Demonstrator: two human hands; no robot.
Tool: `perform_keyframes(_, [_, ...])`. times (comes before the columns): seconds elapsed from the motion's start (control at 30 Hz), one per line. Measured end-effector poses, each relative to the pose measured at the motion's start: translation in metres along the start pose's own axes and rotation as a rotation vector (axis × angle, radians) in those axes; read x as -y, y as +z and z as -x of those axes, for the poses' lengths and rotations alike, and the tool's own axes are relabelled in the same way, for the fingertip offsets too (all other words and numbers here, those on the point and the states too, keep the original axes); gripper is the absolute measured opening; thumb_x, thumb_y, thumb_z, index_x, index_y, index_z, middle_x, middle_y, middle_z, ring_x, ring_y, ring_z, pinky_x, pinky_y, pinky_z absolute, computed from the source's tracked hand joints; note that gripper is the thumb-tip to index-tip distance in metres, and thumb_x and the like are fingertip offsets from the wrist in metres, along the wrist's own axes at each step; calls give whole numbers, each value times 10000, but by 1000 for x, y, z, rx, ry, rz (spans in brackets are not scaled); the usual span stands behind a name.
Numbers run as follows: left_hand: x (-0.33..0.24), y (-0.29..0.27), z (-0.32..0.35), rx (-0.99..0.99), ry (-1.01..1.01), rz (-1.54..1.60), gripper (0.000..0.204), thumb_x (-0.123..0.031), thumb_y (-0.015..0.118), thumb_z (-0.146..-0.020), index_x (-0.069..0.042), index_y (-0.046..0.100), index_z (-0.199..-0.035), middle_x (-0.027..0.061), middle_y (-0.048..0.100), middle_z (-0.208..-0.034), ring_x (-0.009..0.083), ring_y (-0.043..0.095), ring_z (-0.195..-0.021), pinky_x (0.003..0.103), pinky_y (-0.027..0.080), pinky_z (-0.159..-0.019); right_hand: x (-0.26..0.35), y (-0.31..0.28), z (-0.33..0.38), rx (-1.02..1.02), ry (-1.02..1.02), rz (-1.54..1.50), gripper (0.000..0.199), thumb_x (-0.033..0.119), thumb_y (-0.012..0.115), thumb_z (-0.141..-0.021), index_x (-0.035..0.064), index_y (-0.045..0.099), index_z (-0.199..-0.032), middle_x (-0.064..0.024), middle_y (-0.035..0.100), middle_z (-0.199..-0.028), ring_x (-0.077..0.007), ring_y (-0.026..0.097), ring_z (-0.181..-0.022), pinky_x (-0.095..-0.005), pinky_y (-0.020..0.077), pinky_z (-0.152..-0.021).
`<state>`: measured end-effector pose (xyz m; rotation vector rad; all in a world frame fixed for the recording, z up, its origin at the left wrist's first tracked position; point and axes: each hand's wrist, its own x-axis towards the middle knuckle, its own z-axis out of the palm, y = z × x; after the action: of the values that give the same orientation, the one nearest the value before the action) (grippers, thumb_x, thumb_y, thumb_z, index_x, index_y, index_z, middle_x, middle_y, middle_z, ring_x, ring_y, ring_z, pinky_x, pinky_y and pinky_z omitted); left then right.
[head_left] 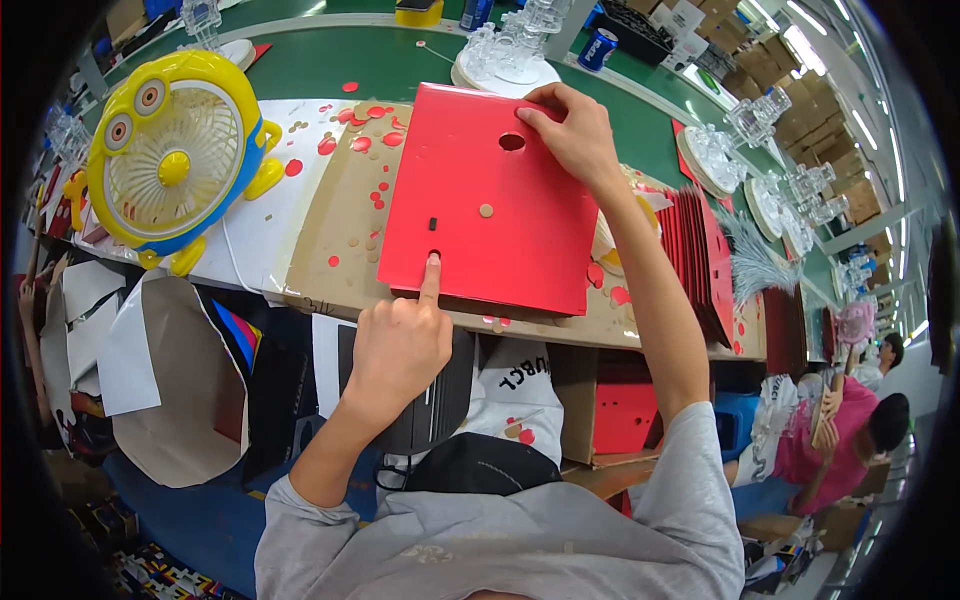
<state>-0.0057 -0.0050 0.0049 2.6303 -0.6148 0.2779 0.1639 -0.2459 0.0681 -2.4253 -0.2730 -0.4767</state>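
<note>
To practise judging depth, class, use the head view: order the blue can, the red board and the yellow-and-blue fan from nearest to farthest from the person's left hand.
1. Red board: touched by the left hand.
2. Yellow-and-blue fan: off to the left.
3. Blue can: farther back, on the right.

A rectangular red panel (465, 185), smooth and slightly glossy, lay a little askew on brown cardboard (325, 225), pierced by a large round hole toward its far right, with a small dark slot and a smaller hole near left.
</note>
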Motion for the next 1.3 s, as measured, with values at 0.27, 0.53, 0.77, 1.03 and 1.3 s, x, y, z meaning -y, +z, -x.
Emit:
perform_keyframes(0.27, [-1,-3,3,-28,-23,-14,550,-121,584,-827,51,567,-1349,178,554,-512,340,610,-479,448,526,-545,39,-26,5,-47,-140,-14,356,209,773,-783,11,665,-1059,-131,739,-988,-249,715,-908,-343,542,-842])
perform_keyframes(0.53, [-4,-4,9,-15,-62,-34,525,-114,587,-836,24,586,-1342,190,564,-528,351,616,-496,466,533,-579,66,-34,23,-116,-287,224,417,182,822,-704,43,647,-1057,-140,716,-1034,-314,680,-951,-389,501,-871])
perform_keyframes(0.77, [-7,-22,15,-98,54,76,489,-46,614,-844,-83,624,-1331,167,582,-573,337,597,-505,444,509,-570,61,-48,34,-247,-301,356,275,340,652,-911,180,754,-1110,-84,720,-964,-263,665,-854,-377,453,-786])
perform_keyframes(1.03, [-17,-71,55,-119,133,222,466,79,601,-776,-22,702,-1220,75,445,-492,143,396,-392,289,308,-452,-32,-162,51,-360,-72,119,323,366,618,-932,81,755,-999,-146,733,-858,-272,710,-823,-374,533,-759])
perform_keyframes(1.3, [-35,-35,29,100,72,561,226,49,635,-805,-25,768,-971,34,521,-519,62,402,-422,230,285,-461,-252,-278,149,-263,566,-151,417,446,636,-941,114,746,-1168,-10,689,-933,-92,595,-841,-247,475,-765])
